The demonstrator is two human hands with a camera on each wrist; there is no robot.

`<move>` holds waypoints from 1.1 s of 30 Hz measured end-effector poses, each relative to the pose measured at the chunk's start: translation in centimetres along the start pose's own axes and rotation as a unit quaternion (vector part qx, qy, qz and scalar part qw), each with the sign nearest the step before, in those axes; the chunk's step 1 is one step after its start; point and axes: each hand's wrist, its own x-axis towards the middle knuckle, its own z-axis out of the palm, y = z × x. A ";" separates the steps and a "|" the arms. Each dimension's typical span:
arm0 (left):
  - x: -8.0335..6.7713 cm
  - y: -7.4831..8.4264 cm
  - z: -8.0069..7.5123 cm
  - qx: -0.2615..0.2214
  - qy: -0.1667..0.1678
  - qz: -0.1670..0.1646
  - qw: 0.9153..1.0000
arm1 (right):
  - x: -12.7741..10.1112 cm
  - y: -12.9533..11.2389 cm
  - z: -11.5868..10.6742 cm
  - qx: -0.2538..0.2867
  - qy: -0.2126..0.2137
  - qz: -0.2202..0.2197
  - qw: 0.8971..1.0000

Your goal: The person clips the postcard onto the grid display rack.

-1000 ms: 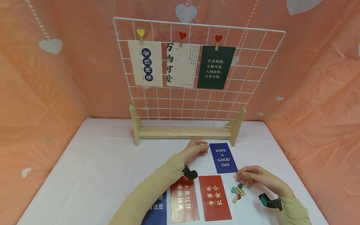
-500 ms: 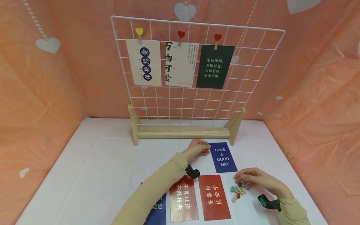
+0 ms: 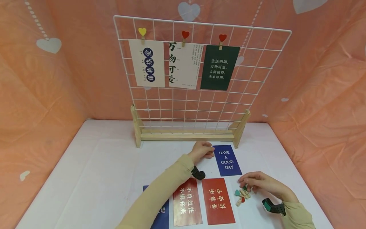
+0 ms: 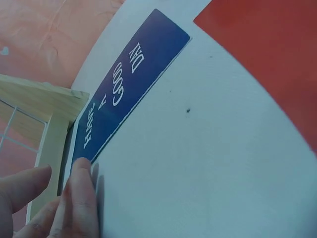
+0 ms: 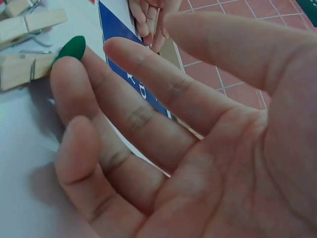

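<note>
My left hand (image 3: 201, 150) reaches to the upper left corner of a dark blue card (image 3: 227, 168) printed HAVE A GOOD DAY, which lies flat on the table. In the left wrist view one fingertip (image 4: 80, 166) meets the corner of the card, and the thumb stands apart. Over a small pile of wooden clothespins (image 3: 244, 193) with heart tops hovers my right hand (image 3: 267, 184), its fingers loosely bent. The right wrist view shows its palm with nothing gripped, and a fingertip overlapping a green heart (image 5: 74, 47) on one clothespin.
Behind the hands, a white wire grid (image 3: 186, 105) stands in a wooden base (image 3: 187, 137). Three cards hang clipped along its upper part. Two red cards (image 3: 219, 216) and another blue card (image 3: 160, 219), partly under my left forearm, lie in front.
My left hand has moved slightly right until its fingertips reach the corner of the blue card. My right hand has shifted a little left and down over the clothespins.
</note>
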 end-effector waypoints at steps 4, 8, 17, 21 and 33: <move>0.1 0.0 0.1 -0.015 0.003 0.002 1.000 | 0.0 0.1 0.0 -0.006 0.004 0.009 1.000; 0.2 0.1 0.1 -0.020 0.012 0.003 1.000 | 0.0 0.2 0.0 -0.014 0.011 0.002 1.000; 0.5 -0.1 0.4 0.005 0.039 0.006 0.999 | -0.3 0.6 -0.3 -0.019 0.029 -0.005 0.999; 0.5 -0.2 0.6 0.012 0.054 0.008 0.998 | -0.4 0.6 -0.3 -0.027 0.036 0.000 0.999; 1.5 -0.7 1.2 0.074 0.101 0.018 0.992 | -0.7 0.8 -0.5 -0.019 0.037 0.009 0.999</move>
